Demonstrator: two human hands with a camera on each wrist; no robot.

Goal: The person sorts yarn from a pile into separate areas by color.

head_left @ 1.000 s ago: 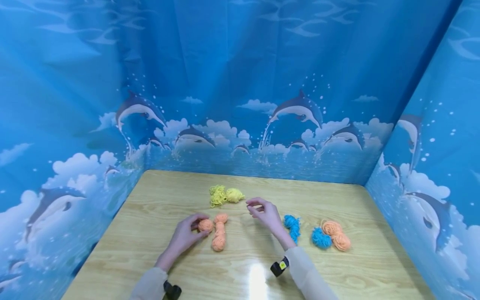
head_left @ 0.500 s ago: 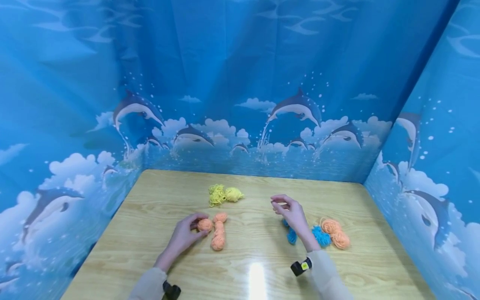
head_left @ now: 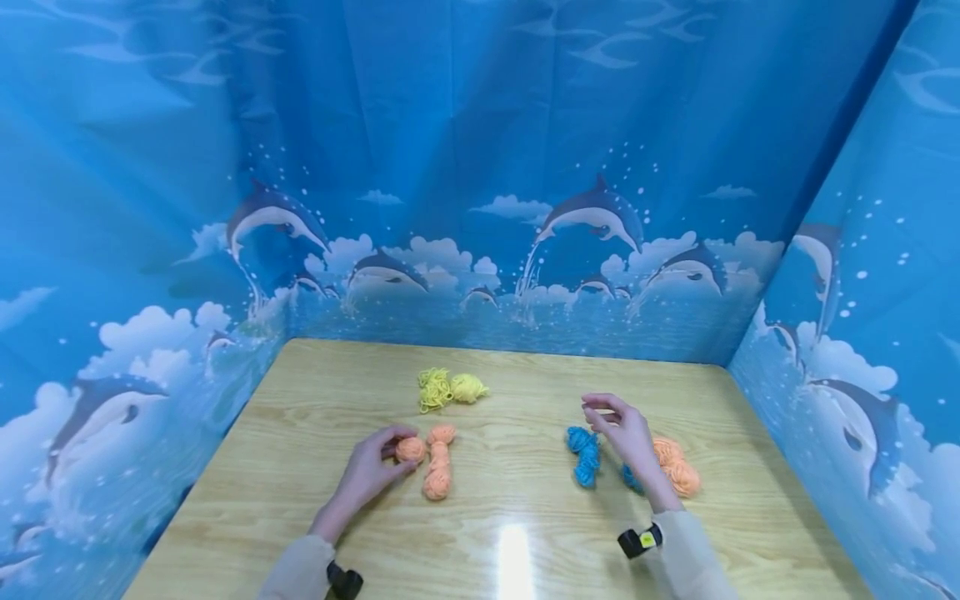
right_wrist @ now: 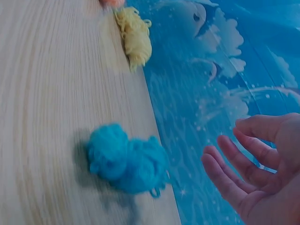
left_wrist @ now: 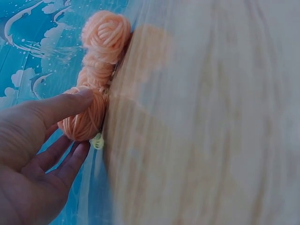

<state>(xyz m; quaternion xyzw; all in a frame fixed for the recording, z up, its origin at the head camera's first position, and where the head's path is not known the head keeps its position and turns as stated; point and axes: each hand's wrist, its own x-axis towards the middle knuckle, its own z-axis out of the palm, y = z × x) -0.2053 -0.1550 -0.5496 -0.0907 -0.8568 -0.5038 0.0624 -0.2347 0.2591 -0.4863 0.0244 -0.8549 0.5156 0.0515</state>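
My left hand (head_left: 372,464) holds a small ball of orange yarn (head_left: 410,450) between thumb and fingers, on the left half of the table. Right beside that ball lies a row of orange yarn balls (head_left: 438,462); the left wrist view shows the held ball (left_wrist: 83,115) close up. My right hand (head_left: 627,433) hovers with nothing in its fingers, just right of a blue yarn bundle (head_left: 583,456). Its forearm partly covers another blue ball (head_left: 632,477) and the orange yarn balls (head_left: 678,468) at the right. In the right wrist view the hand (right_wrist: 262,164) has loosely bent fingers.
Two yellow yarn pieces (head_left: 452,389) lie side by side toward the back of the wooden table (head_left: 517,433). A blue dolphin-print curtain (head_left: 465,275) stands along the table's back edge and both sides.
My right hand has moved rightward from near the yellow yarn, passing over the blue bundle to its right side. My left hand stays in place on the orange ball.
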